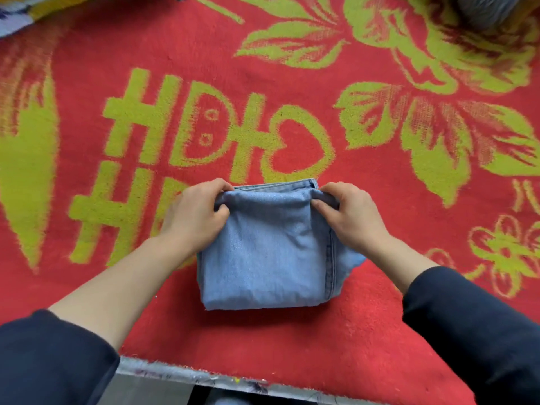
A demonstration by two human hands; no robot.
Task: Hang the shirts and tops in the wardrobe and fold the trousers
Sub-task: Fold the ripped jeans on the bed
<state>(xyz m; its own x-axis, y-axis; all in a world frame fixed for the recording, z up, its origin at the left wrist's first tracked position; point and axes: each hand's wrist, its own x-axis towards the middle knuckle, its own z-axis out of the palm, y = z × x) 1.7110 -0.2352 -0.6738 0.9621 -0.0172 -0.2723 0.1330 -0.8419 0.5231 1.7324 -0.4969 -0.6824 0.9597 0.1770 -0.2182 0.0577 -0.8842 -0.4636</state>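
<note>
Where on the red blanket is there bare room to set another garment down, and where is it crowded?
Free: the red blanket beyond the folded jeans, and the flanks outside either forearm. Narrower: the strip between jeans and blanket's near edge. Crowded: the middle, where left hand and right hand pinch the jeans; the far-left corner holds patterned cloth.
</note>
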